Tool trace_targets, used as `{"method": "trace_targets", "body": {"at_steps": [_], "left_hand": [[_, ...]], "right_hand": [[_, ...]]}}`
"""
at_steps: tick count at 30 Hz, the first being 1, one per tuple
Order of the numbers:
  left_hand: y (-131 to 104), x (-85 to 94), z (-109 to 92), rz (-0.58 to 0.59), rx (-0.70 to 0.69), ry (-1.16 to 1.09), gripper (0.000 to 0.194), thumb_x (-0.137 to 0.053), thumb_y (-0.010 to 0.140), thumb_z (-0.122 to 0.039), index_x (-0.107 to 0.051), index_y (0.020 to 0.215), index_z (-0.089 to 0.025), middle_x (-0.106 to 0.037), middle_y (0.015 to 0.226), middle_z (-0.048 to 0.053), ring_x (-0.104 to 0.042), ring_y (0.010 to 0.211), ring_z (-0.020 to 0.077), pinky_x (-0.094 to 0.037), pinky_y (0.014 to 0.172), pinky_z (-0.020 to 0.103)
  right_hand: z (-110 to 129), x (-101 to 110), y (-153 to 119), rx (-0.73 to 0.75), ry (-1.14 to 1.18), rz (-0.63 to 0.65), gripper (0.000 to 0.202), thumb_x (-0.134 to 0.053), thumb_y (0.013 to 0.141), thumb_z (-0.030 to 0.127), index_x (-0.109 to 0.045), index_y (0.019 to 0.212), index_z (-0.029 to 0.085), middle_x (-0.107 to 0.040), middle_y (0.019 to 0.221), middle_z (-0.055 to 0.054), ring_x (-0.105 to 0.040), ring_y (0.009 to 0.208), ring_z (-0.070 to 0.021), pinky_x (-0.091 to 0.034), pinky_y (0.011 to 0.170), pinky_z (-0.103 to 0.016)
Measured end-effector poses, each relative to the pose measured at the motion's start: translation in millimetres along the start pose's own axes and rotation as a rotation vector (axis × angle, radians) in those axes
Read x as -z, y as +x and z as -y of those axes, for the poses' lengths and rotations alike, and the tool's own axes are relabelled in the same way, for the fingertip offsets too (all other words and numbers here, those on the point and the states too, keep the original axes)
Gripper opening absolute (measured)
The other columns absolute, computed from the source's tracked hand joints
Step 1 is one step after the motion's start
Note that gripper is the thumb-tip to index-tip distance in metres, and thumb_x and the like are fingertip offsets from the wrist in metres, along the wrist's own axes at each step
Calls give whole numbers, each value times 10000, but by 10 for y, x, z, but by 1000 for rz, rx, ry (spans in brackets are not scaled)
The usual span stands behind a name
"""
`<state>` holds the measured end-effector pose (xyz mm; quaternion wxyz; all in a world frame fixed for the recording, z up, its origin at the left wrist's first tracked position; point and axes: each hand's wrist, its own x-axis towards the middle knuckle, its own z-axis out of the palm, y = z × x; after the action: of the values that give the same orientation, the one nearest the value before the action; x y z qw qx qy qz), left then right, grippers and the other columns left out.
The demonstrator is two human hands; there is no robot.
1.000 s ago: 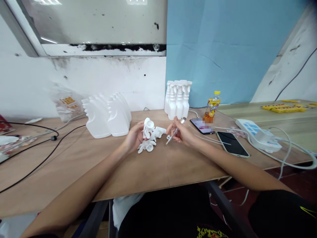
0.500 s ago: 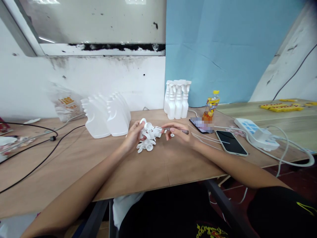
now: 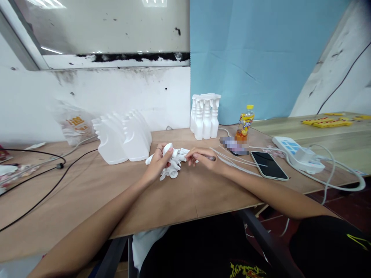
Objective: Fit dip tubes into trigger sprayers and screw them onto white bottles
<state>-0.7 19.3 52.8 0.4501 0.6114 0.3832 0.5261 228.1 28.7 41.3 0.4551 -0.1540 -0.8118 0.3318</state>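
My left hand [image 3: 157, 163] is closed around a white trigger spray head [image 3: 167, 148], which lies tilted in the fingers with its collar end toward the right. In my right hand [image 3: 206, 157], fingers pinch a slim metal tool with a dark handle [image 3: 211, 158]; whether it is a pick or tweezers I cannot tell. Its thin tip reaches the spray head's collar end. Under the hands sits a small pile of white spray heads [image 3: 171, 172], partly covered by my left hand and the held one.
Large white bottles [image 3: 136, 141] stand at the left, and smaller bottles with spray heads [image 3: 206, 119] at the back. To the right are a drink bottle [image 3: 245, 123], a phone [image 3: 269, 165] and a power strip [image 3: 298, 156] with cables. Black cables [image 3: 60, 166] cross the left side.
My left hand has turned the spray head so its collar faces right. My right hand has moved left with the tool, its tip now at the collar.
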Motion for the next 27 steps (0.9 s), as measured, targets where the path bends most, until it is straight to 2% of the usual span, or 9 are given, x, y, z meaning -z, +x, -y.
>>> {"method": "trace_targets", "body": {"at_steps": [2,4,9,13,17,21,24,27], "left_hand": [[0,4,-6,-24,24,-9,486,-684,808,-608,-478,1047,-237,-569,747,-42,-538,564,103,-420,483,197],[6,12,0,-39,27,8,490,-666,817,-614,-470,1060,-237,-568,762,-42,-542,580,101,-433,494,192],[31,30,48,-29,-2,30,483,-640,837,-613,-450,1069,-234,-559,786,-42,-520,567,89,-425,477,185],[35,22,38,-22,-15,-22,469,-646,842,-595,-437,1062,-237,-554,774,-50,-502,527,78,-413,453,183],[38,12,13,31,28,-106,455,-643,842,-587,-414,1028,-240,-558,724,-62,-474,466,70,-365,404,169],[59,37,42,97,40,-134,433,-641,845,-574,-408,971,-231,-570,693,-62,-436,401,58,-277,353,150],[62,64,63,151,67,-129,405,-634,858,-558,-427,948,-221,-579,674,-56,-406,368,47,-246,336,143],[49,74,42,195,100,-107,393,-647,855,-539,-451,944,-210,-577,638,-52,-363,344,37,-214,325,138]], "right_hand": [[-21,-5,19,-53,109,10,330,-444,1023,377,-705,1060,179,-676,990,-94,-677,840,-196,-550,633,-306],[-27,-8,27,-38,74,25,338,-431,1031,382,-694,1068,174,-667,998,-93,-664,865,-191,-552,648,-298],[-24,-11,3,266,-420,122,265,-411,1022,218,-639,1153,183,-639,1048,-103,-621,946,-186,-521,834,-341],[-59,-15,-2,428,-728,169,266,-432,966,128,-589,1169,192,-629,1120,-123,-602,980,-202,-504,819,-340],[-81,-35,14,511,-855,135,255,-449,937,111,-576,1149,173,-627,1094,-140,-595,956,-217,-503,807,-351],[-56,-63,13,489,-782,131,236,-407,960,134,-591,1104,176,-629,1056,-135,-596,932,-212,-507,799,-355],[-5,-56,-3,405,-519,141,233,-368,1003,185,-600,1017,187,-649,955,-106,-612,908,-204,-504,813,-360],[53,-15,-18,203,-194,157,263,-386,1026,258,-611,914,178,-662,887,-89,-627,862,-198,-500,821,-360]]}}
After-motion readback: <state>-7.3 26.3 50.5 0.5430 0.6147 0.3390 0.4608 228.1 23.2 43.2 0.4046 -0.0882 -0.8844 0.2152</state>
